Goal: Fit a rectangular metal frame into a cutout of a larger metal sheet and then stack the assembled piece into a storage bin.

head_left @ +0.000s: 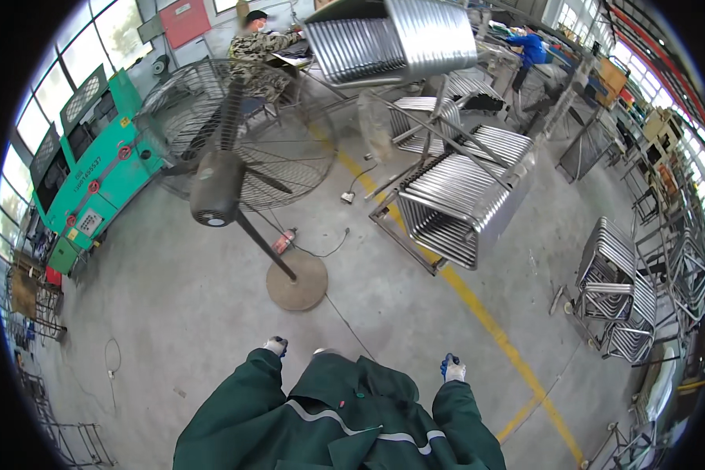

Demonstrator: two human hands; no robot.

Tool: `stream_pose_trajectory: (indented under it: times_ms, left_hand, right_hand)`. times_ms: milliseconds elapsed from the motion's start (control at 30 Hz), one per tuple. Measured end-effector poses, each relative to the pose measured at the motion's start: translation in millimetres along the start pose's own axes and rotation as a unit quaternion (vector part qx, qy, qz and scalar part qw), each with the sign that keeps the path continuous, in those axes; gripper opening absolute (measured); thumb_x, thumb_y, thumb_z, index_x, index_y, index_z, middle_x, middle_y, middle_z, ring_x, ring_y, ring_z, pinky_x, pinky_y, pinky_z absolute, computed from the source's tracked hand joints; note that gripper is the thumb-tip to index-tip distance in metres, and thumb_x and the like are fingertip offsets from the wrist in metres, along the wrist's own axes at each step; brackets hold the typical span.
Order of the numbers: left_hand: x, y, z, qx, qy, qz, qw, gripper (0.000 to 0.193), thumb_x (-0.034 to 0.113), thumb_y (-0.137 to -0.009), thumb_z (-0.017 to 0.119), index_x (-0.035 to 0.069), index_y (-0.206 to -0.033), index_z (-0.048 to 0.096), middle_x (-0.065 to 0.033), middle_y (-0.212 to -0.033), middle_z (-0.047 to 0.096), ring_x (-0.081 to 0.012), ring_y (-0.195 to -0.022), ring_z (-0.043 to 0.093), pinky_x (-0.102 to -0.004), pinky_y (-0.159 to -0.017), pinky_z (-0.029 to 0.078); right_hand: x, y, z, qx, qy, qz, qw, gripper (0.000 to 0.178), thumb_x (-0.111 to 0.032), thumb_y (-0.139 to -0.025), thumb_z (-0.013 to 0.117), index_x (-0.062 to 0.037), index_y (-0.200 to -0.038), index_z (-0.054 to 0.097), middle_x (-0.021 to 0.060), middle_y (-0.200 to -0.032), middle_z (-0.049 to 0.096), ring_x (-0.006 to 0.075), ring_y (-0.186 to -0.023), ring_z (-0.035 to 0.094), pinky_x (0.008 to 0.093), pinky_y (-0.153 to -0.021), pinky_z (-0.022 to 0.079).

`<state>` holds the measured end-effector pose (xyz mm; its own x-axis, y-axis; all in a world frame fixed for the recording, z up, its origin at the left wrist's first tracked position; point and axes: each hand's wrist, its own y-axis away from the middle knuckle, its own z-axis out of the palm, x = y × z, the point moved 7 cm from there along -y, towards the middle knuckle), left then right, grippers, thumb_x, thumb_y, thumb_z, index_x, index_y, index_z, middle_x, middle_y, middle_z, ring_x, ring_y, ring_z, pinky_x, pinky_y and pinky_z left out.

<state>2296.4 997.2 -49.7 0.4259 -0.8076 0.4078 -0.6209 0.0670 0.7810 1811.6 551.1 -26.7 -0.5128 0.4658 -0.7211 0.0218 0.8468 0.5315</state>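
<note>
My left hand (276, 345), in a white glove with dark fingertips, hangs in front of me with its fingers curled in. On the other side, my right hand (453, 368) wears a similar white and blue glove and is also closed. Nothing shows sticking out of either hand, and neither touches anything. Nearest ahead of my left hand is the round base (297, 280) of a large pedestal fan (218, 188). Beyond my right hand, bent metal tube frames (462, 207) are stacked on a low rack.
A yellow floor line (478, 305) runs past my right side. Cables and a red bottle (284, 240) lie behind the fan base. More tube frames (607, 274) stand right; another stack (399, 43) is far ahead. A green machine (102, 176) stands left. Two people work at the back.
</note>
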Motion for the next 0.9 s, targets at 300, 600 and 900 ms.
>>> stream_pose_trajectory:
  times_ms: [300,600,900]
  left_hand:
    - [217,46,211,-0.176,-0.115,0.180,0.961,0.021,0.024,-0.084,0.056,0.006,-0.089,0.065,-0.0060,-0.068,0.061,-0.0176,-0.054,0.056,-0.0288,-0.050,0.047]
    - [393,89,482,-0.368,-0.368,0.274,0.809,0.017,0.023,-0.086,0.058,0.008,-0.092,0.063,-0.0063,-0.069,0.060,-0.0155,-0.055,0.056,-0.0267,-0.048,0.045]
    - [446,225,810,-0.485,-0.432,0.299,0.699,0.014,0.022,-0.087,0.060,0.009,-0.092,0.063,-0.0054,-0.070,0.061,-0.0139,-0.056,0.057,-0.0251,-0.050,0.046]
  right_hand:
    - [46,-47,-129,0.136,-0.135,0.091,0.977,0.019,-0.027,-0.084,0.064,-0.0095,-0.077,0.062,0.0032,-0.056,0.054,0.0138,-0.041,0.046,0.0266,-0.038,0.036]
    - [91,23,-301,0.373,-0.091,0.221,0.897,0.034,-0.037,-0.082,0.061,-0.0033,-0.087,0.067,0.0090,-0.078,0.067,0.0262,-0.072,0.060,0.0344,-0.065,0.047]
    - [199,93,-309,0.452,-0.159,0.414,0.774,0.036,-0.038,-0.080,0.061,-0.0047,-0.090,0.070,0.0082,-0.081,0.070,0.0261,-0.075,0.064,0.0337,-0.070,0.050]
